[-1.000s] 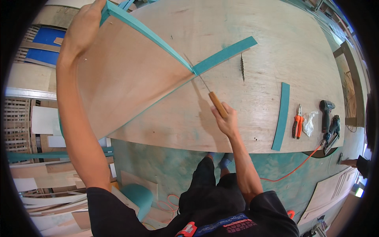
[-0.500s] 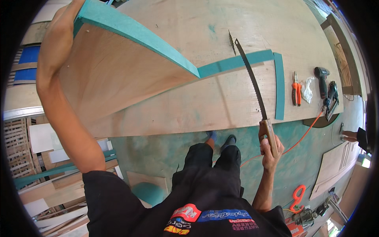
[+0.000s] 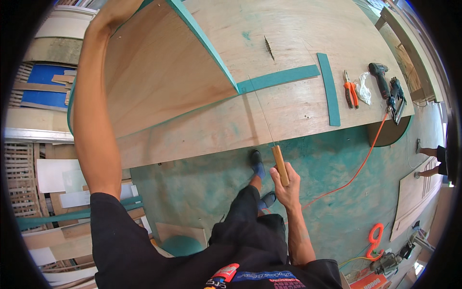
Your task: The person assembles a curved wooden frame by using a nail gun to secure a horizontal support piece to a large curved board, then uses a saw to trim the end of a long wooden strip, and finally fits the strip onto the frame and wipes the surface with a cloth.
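My right hand [image 3: 288,185] is closed round the wooden handle of a handsaw [image 3: 280,166]. The thin blade points up and left over the table, seen nearly edge-on, its tip close to a panel corner. Up at the top left, my left hand [image 3: 121,13] grips the rim of a large plywood panel [image 3: 163,67] with teal edges; its fingers are mostly hidden. A flat teal strip [image 3: 284,78] runs right from the panel's lower corner. Beyond its end, a second teal strip [image 3: 329,91] lies crosswise. A short serrated blade [image 3: 269,48] rests above the first strip.
On the worktable's [image 3: 202,132] right side lie orange-handled pliers [image 3: 351,91], a clear plastic bag [image 3: 363,88], a power drill [image 3: 380,79] and a black air tool [image 3: 396,101] with an orange hose [image 3: 361,173]. Wood offcuts stack at left. Another person's legs [image 3: 430,161] stand far right.
The saw has swung left and turned from broadside to edge-on, its tip now by the panel corner. My left hand and the panel's raised edge appear shifted; the whole view has moved.
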`<state>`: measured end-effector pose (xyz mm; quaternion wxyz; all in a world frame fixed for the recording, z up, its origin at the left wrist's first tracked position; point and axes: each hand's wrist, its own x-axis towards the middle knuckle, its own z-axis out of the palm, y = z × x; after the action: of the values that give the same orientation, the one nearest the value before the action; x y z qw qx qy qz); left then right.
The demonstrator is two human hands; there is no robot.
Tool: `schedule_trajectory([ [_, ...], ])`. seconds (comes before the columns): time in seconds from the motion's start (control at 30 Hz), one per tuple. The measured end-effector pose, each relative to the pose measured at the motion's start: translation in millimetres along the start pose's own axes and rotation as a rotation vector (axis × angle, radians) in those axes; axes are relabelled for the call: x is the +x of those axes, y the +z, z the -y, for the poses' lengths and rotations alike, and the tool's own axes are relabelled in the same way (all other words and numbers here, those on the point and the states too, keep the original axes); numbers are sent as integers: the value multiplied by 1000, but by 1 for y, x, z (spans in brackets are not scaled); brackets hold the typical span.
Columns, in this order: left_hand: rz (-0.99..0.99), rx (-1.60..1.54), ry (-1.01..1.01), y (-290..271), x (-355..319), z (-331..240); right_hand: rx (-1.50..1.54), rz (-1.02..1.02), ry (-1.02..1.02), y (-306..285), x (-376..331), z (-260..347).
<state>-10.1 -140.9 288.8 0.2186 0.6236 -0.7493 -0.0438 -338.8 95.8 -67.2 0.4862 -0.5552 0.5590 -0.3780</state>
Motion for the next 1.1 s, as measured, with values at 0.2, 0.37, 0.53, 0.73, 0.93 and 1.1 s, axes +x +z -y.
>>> schedule_trajectory([
  [0.2,-23,36,-56,-3,4,15,153,-79,31,26,-28,9],
  [0.37,90,-39,27,-14,-5,32,76,-278,-105,-2,-42,3],
  [0.53,136,-122,114,-26,5,58,-379,-587,-258,-106,52,-14],
  [0.73,78,-184,146,-14,3,49,-863,-583,-231,-145,158,-101],
  [0.93,139,-53,63,-30,12,53,-814,-592,-138,-107,197,-130],
  [1.1,110,8,48,-28,14,73,-652,-541,-292,-63,148,-123],
])
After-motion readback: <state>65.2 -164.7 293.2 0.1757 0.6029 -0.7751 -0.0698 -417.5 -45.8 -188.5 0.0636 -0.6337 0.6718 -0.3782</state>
